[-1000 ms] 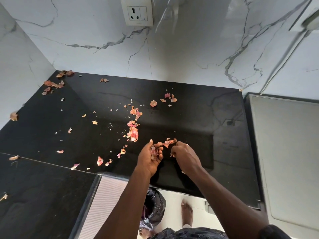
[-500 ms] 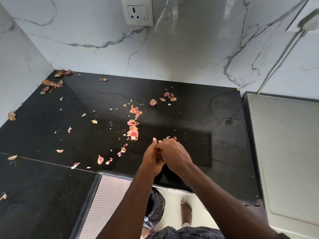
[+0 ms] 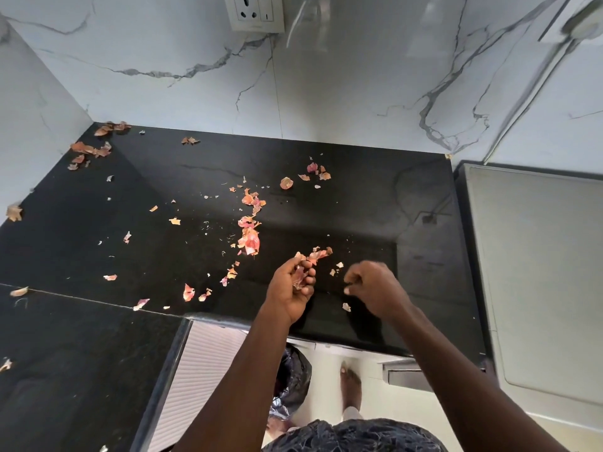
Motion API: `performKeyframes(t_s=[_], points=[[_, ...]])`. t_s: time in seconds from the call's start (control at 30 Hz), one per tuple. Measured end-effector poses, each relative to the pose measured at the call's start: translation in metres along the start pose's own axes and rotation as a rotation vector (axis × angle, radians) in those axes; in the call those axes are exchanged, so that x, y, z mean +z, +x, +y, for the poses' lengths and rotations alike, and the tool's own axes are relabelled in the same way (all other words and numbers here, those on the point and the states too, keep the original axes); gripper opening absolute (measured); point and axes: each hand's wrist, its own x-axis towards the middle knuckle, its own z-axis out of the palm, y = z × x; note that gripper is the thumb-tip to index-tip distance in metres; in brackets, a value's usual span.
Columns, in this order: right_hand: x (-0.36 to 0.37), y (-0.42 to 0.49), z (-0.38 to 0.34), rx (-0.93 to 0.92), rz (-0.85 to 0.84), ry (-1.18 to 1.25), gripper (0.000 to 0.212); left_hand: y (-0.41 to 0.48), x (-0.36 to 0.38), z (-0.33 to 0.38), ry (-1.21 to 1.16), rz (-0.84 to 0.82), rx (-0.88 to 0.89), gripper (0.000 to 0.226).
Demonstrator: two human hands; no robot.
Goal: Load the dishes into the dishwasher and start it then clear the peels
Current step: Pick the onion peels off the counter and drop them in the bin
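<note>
Pink and orange onion peels lie scattered over the black countertop (image 3: 359, 203); the biggest clump (image 3: 249, 238) sits mid-counter and more peels (image 3: 88, 148) lie in the far left corner. My left hand (image 3: 292, 287) is cupped palm up and holds a bunch of gathered peels (image 3: 315, 256) that stick out past the fingertips. My right hand (image 3: 375, 287) hovers just to its right with fingers curled, blurred by motion, over small peel bits (image 3: 337, 267); whether it pinches one I cannot make out.
A bin with a black bag (image 3: 292, 383) stands on the floor below the counter edge, beside a bare foot (image 3: 350, 386). A white appliance top (image 3: 538, 272) borders the counter on the right. A wall socket (image 3: 257, 13) sits on the marble backsplash.
Half a second ago my right hand was pressed over my left palm; it has now pulled away to the right. The left hand stays cupped with the peels.
</note>
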Motion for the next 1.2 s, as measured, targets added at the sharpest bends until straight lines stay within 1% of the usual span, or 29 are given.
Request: performKeyframes(t_s=[0.03, 0.1, 0.13, 0.2, 0.23, 0.3, 0.4, 0.5, 0.6, 0.67, 0.73, 0.87, 0.93, 1.0, 1.03, 1.1, 1.2], points=[[0.008, -0.004, 0.004, 0.023, -0.067, -0.046, 0.021, 0.000, 0.000, 0.000, 0.006, 0.013, 0.006, 0.029], [0.023, -0.014, 0.006, 0.029, -0.125, -0.090, 0.032, -0.002, 0.000, -0.001, 0.020, 0.033, 0.016, 0.028], [0.031, -0.017, 0.005, 0.008, -0.116, -0.100, 0.030, -0.002, 0.000, -0.001, 0.022, 0.043, 0.020, 0.029], [0.042, -0.019, 0.001, -0.030, -0.074, -0.118, 0.013, -0.004, -0.001, -0.001, 0.026, 0.063, 0.026, 0.030], [0.045, -0.018, -0.001, -0.030, -0.061, -0.122, 0.010, -0.005, -0.001, -0.001, 0.031, 0.070, 0.028, 0.030], [0.047, -0.015, -0.007, -0.043, -0.070, -0.125, 0.013, -0.005, -0.001, -0.002, 0.045, 0.082, 0.033, 0.030], [0.047, -0.010, -0.014, -0.115, -0.056, -0.208, 0.013, -0.006, 0.000, -0.003, 0.058, 0.087, 0.038, 0.030], [0.045, -0.006, -0.014, -0.101, -0.013, -0.245, 0.014, -0.009, 0.000, -0.004, 0.050, 0.096, 0.041, 0.030], [0.043, -0.006, -0.016, -0.089, -0.044, -0.271, 0.010, -0.008, -0.002, -0.005, 0.059, 0.101, 0.047, 0.030], [0.040, -0.005, -0.016, -0.089, -0.033, -0.193, 0.007, -0.007, -0.002, -0.007, 0.073, 0.101, 0.048, 0.030], [0.032, -0.003, -0.018, -0.082, 0.018, -0.069, 0.007, -0.007, -0.003, -0.008, 0.114, 0.108, 0.049, 0.030], [0.013, 0.001, -0.039, -0.176, 0.132, 0.087, 0.007, -0.007, -0.002, -0.015, 0.209, 0.115, 0.045, 0.029], [0.009, 0.000, -0.054, -0.244, 0.127, 0.093, 0.008, -0.007, 0.002, -0.019, 0.187, 0.082, 0.055, 0.028], [0.011, 0.000, -0.064, -0.273, 0.074, 0.075, 0.010, -0.009, 0.007, -0.019, 0.137, 0.043, 0.064, 0.028], [0.011, 0.002, -0.066, -0.272, 0.058, 0.069, 0.011, -0.009, 0.008, -0.020, 0.114, 0.032, 0.061, 0.031], [0.007, 0.010, -0.063, -0.270, 0.102, 0.098, 0.012, -0.007, 0.012, -0.014, 0.084, 0.046, 0.051, 0.033], [-0.003, 0.028, -0.043, -0.176, 0.248, 0.172, 0.007, -0.003, 0.009, -0.007, 0.079, 0.069, 0.018, 0.031]])
